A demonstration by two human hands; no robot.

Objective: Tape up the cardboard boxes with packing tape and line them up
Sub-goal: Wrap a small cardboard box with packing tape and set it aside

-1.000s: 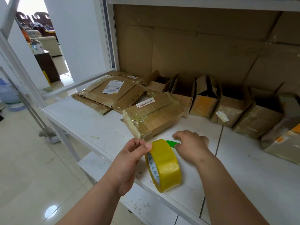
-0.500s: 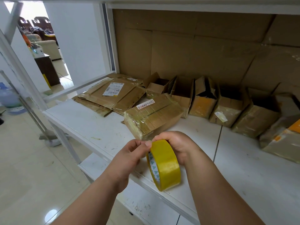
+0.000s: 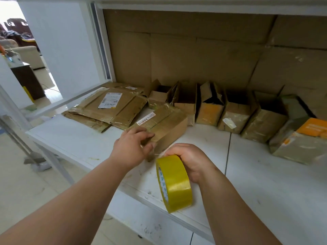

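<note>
bare white shelf [image 3: 265, 183] open at right front, row of boxes [image 3: 235, 114] blocking the back, flattened cardboard [image 3: 109, 110] back left

White shelf [image 3: 265, 183], cardboard-lined back wall [image 3: 194, 55], beige sofa [image 3: 26, 55] thru doorway at left.
</note>
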